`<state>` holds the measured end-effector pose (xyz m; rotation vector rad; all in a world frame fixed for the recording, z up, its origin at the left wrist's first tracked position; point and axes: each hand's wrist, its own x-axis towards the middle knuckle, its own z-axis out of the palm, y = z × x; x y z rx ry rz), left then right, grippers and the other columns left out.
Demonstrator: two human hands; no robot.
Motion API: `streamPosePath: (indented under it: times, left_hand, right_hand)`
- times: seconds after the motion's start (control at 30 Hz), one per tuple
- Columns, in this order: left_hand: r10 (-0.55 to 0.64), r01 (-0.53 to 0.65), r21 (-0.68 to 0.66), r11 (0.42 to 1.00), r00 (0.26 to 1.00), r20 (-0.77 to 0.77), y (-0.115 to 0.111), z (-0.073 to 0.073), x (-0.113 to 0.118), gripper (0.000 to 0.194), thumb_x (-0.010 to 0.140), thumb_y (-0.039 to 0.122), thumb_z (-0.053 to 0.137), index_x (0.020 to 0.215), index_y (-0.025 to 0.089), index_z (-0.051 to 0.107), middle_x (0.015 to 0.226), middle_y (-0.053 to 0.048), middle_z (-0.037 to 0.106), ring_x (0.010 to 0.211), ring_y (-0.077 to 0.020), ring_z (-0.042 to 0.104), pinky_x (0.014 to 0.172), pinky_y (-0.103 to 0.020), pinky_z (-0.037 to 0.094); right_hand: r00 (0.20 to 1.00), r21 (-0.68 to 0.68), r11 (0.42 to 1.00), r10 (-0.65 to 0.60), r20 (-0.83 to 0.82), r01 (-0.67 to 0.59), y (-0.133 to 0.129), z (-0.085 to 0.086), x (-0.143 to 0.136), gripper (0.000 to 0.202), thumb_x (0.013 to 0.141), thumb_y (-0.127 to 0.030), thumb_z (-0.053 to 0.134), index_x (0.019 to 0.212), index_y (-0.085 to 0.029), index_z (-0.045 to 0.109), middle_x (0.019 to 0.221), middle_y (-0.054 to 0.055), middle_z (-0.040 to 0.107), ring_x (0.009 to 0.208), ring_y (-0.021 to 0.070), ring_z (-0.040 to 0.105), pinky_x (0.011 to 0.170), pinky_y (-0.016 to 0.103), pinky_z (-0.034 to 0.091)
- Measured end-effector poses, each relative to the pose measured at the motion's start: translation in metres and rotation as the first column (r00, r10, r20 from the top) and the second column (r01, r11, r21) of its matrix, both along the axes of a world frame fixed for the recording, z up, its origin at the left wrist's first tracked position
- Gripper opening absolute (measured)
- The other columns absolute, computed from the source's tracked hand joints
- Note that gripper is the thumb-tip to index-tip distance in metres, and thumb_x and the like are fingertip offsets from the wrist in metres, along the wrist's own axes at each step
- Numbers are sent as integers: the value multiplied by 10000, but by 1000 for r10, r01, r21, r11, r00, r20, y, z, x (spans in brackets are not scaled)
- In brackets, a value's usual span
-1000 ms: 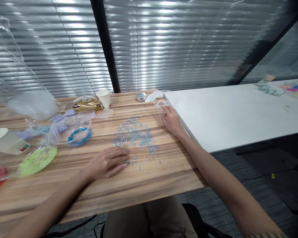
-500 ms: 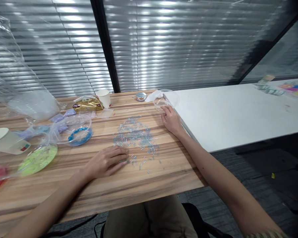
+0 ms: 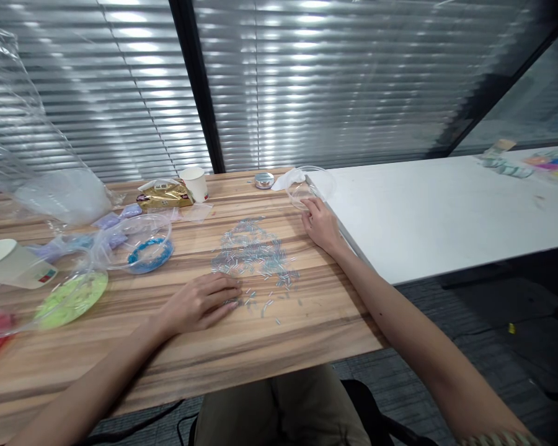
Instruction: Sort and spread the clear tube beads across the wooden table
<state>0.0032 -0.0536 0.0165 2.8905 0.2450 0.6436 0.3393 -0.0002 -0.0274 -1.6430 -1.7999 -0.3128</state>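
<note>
Many small clear-blue tube beads [image 3: 251,251] lie scattered over the wooden table. My left hand [image 3: 202,302] rests on the wood at the near left edge of the beads, fingers lying forward and thumb apart, holding nothing visible. Farther back on the right, my right hand [image 3: 320,224] has its fingers bent at the near rim of a clear plastic bowl [image 3: 296,193]. Those fingers seem to pinch the rim, though the fingertips are partly hidden. A white tissue or thin plastic piece [image 3: 288,179] sits against the bowl.
To the left stand clear bowls with blue beads [image 3: 149,254] and yellow-green pieces [image 3: 74,298], paper cups [image 3: 195,184], a gold packet [image 3: 165,194] and a large clear bag [image 3: 65,195]. A round silver tin [image 3: 263,181] is at the back. A white table [image 3: 428,217] adjoins on the right.
</note>
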Motion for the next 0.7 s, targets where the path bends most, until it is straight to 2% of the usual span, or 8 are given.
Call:
streamPosePath:
  times: [0.7]
  left_hand:
    - [9,-10,-42,999,1000,-19,2,-4,-4,227,918,157,480,1100,140,614,1044,-113,650,992,-211,604,833,-359,536]
  right_hand:
    - [999,-12,1000,18,32,-18,-2,3,-1,328,892,-185,370,1153,-127,560,1146,121,542,904,228,565,763,357,498]
